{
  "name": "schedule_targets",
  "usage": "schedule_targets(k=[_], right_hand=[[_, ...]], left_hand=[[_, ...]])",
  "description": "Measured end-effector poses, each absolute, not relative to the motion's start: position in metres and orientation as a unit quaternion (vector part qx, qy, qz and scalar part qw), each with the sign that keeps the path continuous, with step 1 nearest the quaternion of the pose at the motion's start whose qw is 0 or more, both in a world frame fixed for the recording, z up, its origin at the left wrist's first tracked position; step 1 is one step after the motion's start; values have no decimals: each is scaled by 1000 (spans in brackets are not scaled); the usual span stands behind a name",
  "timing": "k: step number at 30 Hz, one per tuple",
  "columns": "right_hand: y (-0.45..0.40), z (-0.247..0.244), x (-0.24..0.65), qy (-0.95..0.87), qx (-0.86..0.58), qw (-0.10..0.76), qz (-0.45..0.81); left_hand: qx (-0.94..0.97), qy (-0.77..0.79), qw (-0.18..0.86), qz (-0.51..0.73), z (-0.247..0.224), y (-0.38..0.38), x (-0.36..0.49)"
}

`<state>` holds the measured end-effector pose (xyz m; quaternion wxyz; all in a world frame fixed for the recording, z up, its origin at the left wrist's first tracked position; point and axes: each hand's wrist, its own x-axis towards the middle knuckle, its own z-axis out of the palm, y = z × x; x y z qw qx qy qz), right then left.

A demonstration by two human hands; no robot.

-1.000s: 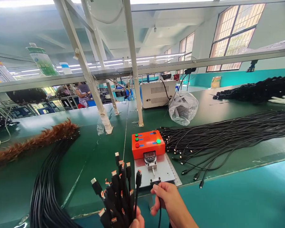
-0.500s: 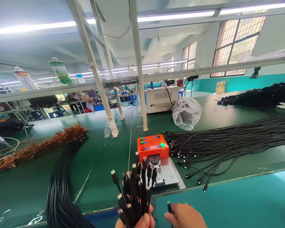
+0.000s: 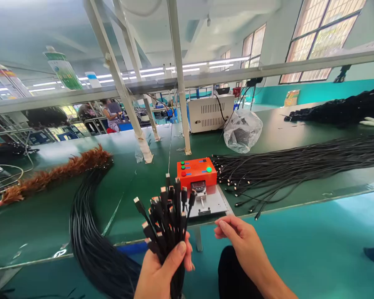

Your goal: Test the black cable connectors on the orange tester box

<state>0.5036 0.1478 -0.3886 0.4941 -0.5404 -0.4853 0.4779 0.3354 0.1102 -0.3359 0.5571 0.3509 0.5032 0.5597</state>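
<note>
While a green workbench spans the room under a white metal shelf frame, a barred window and teal-banded wall show far right. Left hand is closed around a bunch of black USB-C cables, near side, left of the orange tester box. Right hand is part-open, fingers curled, nothing visible in its grip, near the metal plate. Bunched ends point up, uneven heights, many connectors orange-lined.
</note>
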Motion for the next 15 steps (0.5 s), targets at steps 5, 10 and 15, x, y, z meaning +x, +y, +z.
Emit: schedule_targets(k=[5,10,15], right_hand=[[141,-429,499,-460,-557,416,553],[139,-465,484,-401,-554,366,631],[144,-507,451,-371,-549,290,690]], left_hand=[[341,488,571,565,-318,107,335],[328,489,576,567,-313,102,329],[321,499,577,561,-310,100,321]])
